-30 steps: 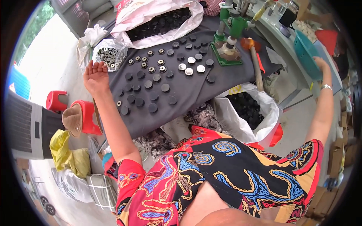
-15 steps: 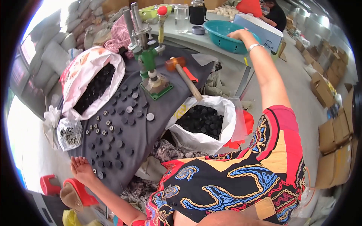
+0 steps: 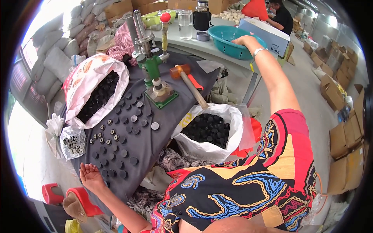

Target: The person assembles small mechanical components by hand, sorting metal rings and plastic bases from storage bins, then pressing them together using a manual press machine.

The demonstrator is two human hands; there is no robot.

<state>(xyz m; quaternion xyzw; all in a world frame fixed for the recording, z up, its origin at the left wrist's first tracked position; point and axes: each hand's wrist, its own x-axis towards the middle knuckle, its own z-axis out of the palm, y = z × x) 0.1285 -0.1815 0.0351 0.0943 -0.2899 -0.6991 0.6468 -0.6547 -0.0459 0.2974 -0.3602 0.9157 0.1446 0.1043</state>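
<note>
Right hand (image 3: 244,40) reaches into teal basin (image 3: 232,50), grip unclear; likely picking step, next calling for secure pinch. Left hand (image 3: 91,176) open, palm up, empty, beside black caps (image 3: 134,160).

Round, perforated teal basin (image 3: 232,49), open-topped and upright, on pale table (image 3: 193,45)

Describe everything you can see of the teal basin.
The teal basin is round and wide, apparently plastic, with a thin rim and small holes in its sloping wall. It sits upright, open side up, near the edge of the pale table, in front of a blue-and-white box. The right hand reaches over its rim; whether the fingers touch it, and what it contains, is unclear.
</note>
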